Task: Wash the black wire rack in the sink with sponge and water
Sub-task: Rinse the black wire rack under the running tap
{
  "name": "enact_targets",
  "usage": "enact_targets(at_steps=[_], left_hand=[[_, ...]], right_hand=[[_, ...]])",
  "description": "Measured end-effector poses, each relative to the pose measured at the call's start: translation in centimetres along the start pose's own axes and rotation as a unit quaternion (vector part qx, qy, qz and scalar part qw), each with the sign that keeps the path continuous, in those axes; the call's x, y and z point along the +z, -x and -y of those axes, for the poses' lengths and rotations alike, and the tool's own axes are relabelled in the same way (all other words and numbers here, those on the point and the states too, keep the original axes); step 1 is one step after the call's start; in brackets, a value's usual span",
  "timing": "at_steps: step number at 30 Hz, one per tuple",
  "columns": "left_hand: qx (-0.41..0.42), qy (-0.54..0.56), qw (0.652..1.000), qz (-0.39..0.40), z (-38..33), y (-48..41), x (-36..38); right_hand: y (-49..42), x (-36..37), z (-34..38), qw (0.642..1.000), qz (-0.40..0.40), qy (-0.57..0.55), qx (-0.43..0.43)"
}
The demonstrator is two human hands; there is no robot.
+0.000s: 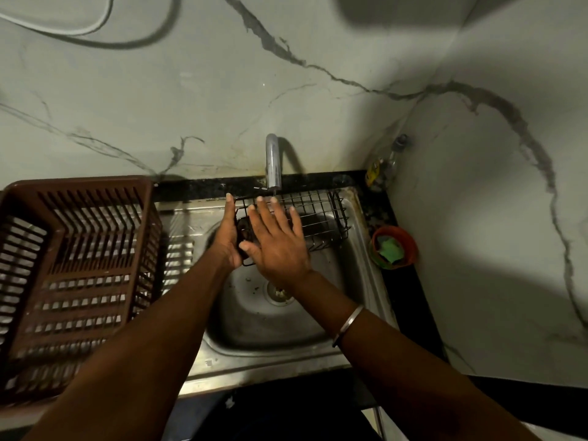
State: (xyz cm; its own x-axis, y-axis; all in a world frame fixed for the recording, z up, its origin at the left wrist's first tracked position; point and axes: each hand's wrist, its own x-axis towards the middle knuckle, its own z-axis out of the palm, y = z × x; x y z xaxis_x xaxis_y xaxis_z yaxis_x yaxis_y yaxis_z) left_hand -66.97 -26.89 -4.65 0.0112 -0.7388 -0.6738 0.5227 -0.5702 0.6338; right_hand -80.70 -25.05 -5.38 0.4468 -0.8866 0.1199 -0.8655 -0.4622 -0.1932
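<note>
The black wire rack (pixel 318 214) lies in the sink (pixel 270 354), propped across the back of the basin right under the tap (pixel 273 163), its long side along the rear rim. A thin stream of water seems to fall from the spout onto the wires, though it is faint.

The right hand (pixel 276 243) lies flat on the rack's left half, fingers straight and spread, holding nothing. The left hand (pixel 227 237) stands edge-on against the rack's left end, fingers pointing toward the wall. Whether its thumb hooks the wire is hidden, so I cannot tell if it grips or merely steadies. A dark shape sits between the 2 hands, too unclear to name.

The green sponge (pixel 389 249) sits in an orange bowl (pixel 410 246) on the counter just right of the sink, in neither hand. No suds show on the wires.

Judging from this, the task is at a bare-hand wetting or rinsing step. Whether scrubbing with the sponge has happened cannot be read here.

A brown plastic dish basket (pixel 79 249) stands on the drainboard to the left, a likely place for the washed rack.
</note>
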Motion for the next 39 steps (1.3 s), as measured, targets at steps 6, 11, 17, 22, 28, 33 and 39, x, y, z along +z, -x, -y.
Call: enact_targets(at_steps=[6,11,17,22,28,33,39], left_hand=[[0.004,-0.011,1.0,-0.025,0.8,-0.1,-1.0],[0.022,0.012,0.999,-0.029,1.2,-0.1,-0.5],[0.009,0.007,0.999,-0.037,0.5,0.7,0.1],[0.018,-0.006,0.996,-0.082,0.4,0.8,-0.5],[0.018,0.01,0.995,-0.094,0.4,1.2,-0.7],[0.019,0.004,0.996,-0.087,0.6,1.1,-0.8],[0.022,0.013,0.993,-0.117,1.2,-0.1,-1.2]], right_hand=[[-0.7,-0.1,-1.6,0.999,0.033,0.006,0.001],[-1.5,-0.8,-1.1,0.998,0.047,-0.016,0.04],[-2.7,-0.7,-1.3,0.996,0.041,-0.023,0.077],[-3.8,-0.7,-1.6,0.997,0.036,-0.022,0.071],[-4.0,-0.9,-2.4,0.999,0.026,-0.004,0.041],[-3.8,-0.6,-2.2,0.999,0.037,0.001,0.027],[-4.0,-0.3,-1.7,0.996,0.043,-0.022,0.078]])
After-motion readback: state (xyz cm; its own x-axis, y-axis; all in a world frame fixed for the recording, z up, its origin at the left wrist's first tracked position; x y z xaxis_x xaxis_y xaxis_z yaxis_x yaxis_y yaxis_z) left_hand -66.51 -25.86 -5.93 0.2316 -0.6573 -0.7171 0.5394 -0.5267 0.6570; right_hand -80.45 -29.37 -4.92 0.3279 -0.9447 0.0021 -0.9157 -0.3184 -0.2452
